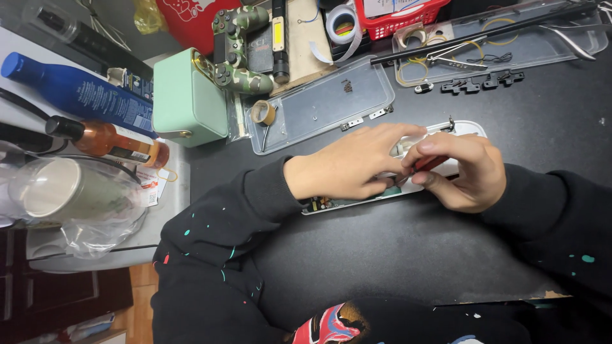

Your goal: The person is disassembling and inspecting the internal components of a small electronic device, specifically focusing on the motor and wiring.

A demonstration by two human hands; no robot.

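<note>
At frame centre we see our left hand (354, 162) pressing flat on a white opened device (446, 137) on the black counter (395, 255); our right hand (462, 169) pinches what looks like a red-handled tool (428, 164).

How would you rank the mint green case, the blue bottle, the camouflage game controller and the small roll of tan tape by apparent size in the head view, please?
1. Mint green case
2. Blue bottle, close behind; partly cut off, so unsure
3. Camouflage game controller
4. Roll of tan tape, clearly smallest
</note>
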